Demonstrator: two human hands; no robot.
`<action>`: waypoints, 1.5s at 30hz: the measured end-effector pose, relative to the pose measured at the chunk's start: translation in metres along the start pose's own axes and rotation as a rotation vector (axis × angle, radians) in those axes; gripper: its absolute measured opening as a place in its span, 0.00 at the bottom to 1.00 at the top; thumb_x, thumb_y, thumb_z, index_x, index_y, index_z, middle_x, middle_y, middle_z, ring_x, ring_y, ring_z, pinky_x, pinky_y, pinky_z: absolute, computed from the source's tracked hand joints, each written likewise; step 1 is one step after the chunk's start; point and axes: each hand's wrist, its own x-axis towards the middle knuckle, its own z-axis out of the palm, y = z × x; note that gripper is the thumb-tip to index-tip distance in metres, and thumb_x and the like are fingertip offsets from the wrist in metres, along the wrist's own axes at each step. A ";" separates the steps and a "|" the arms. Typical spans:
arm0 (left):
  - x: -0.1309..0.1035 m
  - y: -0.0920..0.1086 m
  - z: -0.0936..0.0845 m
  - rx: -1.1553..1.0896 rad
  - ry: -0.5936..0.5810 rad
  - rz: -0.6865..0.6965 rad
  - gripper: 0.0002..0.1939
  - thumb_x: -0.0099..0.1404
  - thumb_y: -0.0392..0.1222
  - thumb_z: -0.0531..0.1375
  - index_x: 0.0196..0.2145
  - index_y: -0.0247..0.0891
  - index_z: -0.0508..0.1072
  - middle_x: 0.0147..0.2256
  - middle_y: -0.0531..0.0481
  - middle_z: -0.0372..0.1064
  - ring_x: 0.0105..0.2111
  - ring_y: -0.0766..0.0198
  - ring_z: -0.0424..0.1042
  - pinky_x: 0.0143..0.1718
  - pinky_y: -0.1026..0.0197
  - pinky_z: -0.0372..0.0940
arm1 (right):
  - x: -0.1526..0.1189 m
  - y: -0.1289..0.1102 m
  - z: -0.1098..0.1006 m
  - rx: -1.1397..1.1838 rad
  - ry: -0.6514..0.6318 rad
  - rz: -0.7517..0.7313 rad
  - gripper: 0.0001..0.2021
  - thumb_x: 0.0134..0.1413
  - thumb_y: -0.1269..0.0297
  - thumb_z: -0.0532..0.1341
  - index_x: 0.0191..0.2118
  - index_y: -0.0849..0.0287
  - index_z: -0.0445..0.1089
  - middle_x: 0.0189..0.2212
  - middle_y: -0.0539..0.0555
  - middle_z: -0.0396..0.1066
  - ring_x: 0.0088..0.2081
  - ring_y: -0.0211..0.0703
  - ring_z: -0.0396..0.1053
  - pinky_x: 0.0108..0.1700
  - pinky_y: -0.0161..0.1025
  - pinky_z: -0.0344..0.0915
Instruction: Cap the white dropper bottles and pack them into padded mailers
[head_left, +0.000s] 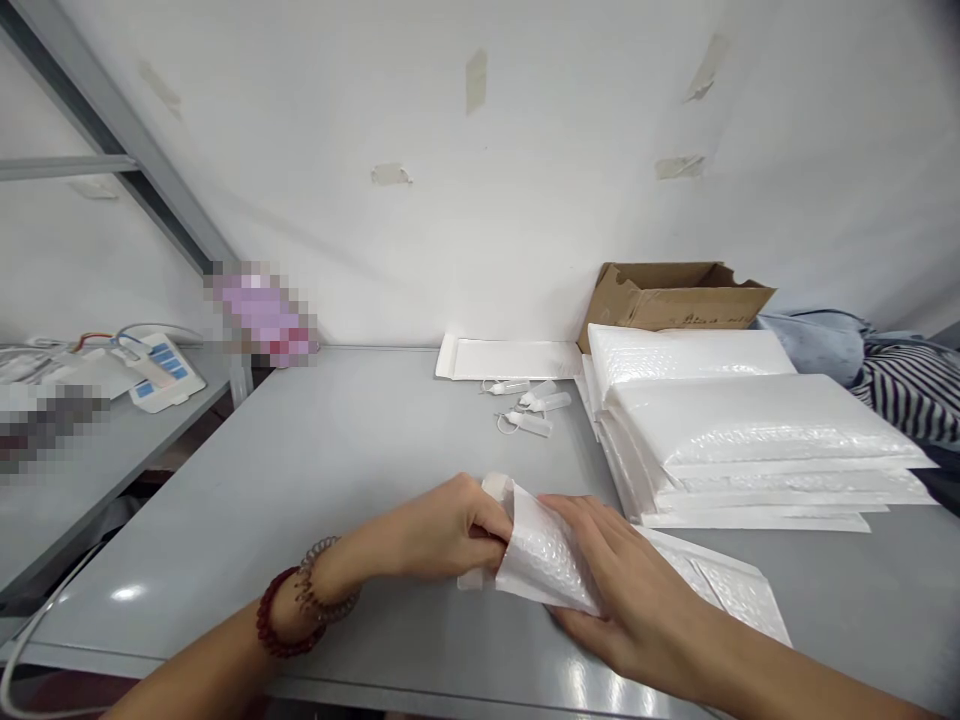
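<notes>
A white bubble mailer (544,555) lies between my hands above the grey table (315,440), its open end facing left. My left hand (450,530) is at that opening, with its curled fingertips partly inside; whatever they pinch there is hidden. My right hand (622,590) wraps round the mailer's middle, thumb below and fingers on top. The rest of the mailer runs out to the right beneath my right wrist. A small white piece shows behind the opening, beside my left fingers. Further back lie several small white bottles (529,424) with looped caps.
White padded mailers (765,420) are stacked at the right, before an open cardboard box (690,300) and folded clothing (907,385). One flat mailer (517,360) lies by the wall. Another table with cables and a white device (166,375) stands left.
</notes>
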 end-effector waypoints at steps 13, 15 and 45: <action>-0.003 -0.005 -0.028 -0.195 -0.152 -0.035 0.09 0.61 0.35 0.56 0.34 0.36 0.77 0.26 0.53 0.71 0.25 0.68 0.67 0.25 0.68 0.61 | 0.001 -0.002 -0.001 0.008 0.006 -0.007 0.34 0.46 0.74 0.57 0.60 0.57 0.46 0.52 0.59 0.61 0.50 0.52 0.61 0.50 0.48 0.62; -0.003 -0.013 -0.040 -0.274 -0.019 -0.080 0.11 0.63 0.40 0.57 0.36 0.35 0.78 0.34 0.47 0.76 0.31 0.63 0.73 0.32 0.64 0.67 | 0.001 -0.002 0.000 0.000 0.001 -0.012 0.34 0.46 0.74 0.57 0.60 0.57 0.46 0.52 0.60 0.61 0.51 0.52 0.60 0.50 0.49 0.62; 0.014 -0.034 -0.044 0.323 0.756 0.025 0.14 0.63 0.43 0.58 0.23 0.35 0.73 0.24 0.49 0.71 0.26 0.65 0.67 0.29 0.63 0.61 | 0.000 -0.001 -0.001 -0.033 -0.043 -0.011 0.32 0.47 0.74 0.57 0.59 0.59 0.47 0.53 0.62 0.59 0.52 0.53 0.58 0.51 0.52 0.62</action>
